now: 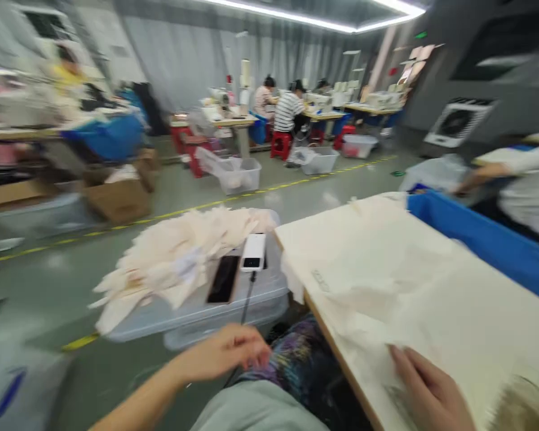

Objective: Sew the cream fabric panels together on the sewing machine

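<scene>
My left hand [231, 352] hangs over my lap, beside the plastic bin. Its fingers are loosely bent, with nothing visible in them. On the right, my right hand [431, 392] rests on the pale table, fingers stretched out and touching a thin, whitish piece of fabric [368, 305]. The fabric blends into the tabletop [386, 233], so its edges are hard to make out. To the left, a heap of cream fabric pieces [161, 254] covers much of the lidded clear plastic bin [144, 323]. A dark phone [224, 279] and a white power bank [254, 252] with a black cable lie there too.
A blue bin [485, 239] adjoins the table's far right edge, with a person's arm [489, 175] beyond it. Brownish material [523, 407] sits at the lower right. Across the floor are cardboard boxes [117, 197], clear bins [240, 175] and people at sewing tables.
</scene>
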{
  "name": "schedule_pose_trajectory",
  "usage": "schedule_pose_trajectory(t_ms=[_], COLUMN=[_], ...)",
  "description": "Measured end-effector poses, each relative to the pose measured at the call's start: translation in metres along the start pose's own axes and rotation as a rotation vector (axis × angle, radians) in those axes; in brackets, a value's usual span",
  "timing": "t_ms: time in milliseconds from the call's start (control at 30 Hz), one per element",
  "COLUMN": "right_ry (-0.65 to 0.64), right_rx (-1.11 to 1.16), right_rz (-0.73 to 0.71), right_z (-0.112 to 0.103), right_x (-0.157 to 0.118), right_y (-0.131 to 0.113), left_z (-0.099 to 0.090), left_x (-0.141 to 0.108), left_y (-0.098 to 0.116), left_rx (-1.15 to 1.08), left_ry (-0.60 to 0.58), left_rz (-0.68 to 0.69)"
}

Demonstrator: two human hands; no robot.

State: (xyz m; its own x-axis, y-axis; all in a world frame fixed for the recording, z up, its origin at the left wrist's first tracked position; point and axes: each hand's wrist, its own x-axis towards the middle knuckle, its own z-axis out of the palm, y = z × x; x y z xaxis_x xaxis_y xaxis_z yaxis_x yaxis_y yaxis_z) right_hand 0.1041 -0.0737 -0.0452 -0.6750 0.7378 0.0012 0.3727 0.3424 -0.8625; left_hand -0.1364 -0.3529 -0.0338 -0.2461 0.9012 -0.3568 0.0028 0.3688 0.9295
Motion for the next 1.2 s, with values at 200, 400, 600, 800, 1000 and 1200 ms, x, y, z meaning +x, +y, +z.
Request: schedule_pose_trajectory(t_ms=[200,400,600,800,1000,1200], right_ry=[-0.080,0.014,0.068,0.309,0.573,0.532], right_rx=[0.556,0.668,0.428,0.647,0.934,0.917], right_rz=[0.290,0.120,0.124,0.287,0.442,0.331], right_z=[-0.004,-0.011,-0.006,-0.033,-0.046,-0.037], right_x=[0.001,0.000,0.009,0.024,0.032,0.036], right_y=[-0.029,-0.022,-0.002,0.017,0.010,0.016], left_z=[0.128,0.140,0.131,0.041,-0.108,-0.115], left_x=[0.113,0.178,0.203,0.201,0.177,0.171], left_y=[0.026,0.092,0.098,0.159,0.256,0.296], left_rx=[-0.260,-0.146,0.151,-0.270,-0.129,0.413], left_ry=[-0.306,-0.312,-0.058,0.216,0.944,0.642], left_rz=[0.235,0.341,0.563,0.621,1.028,0.782])
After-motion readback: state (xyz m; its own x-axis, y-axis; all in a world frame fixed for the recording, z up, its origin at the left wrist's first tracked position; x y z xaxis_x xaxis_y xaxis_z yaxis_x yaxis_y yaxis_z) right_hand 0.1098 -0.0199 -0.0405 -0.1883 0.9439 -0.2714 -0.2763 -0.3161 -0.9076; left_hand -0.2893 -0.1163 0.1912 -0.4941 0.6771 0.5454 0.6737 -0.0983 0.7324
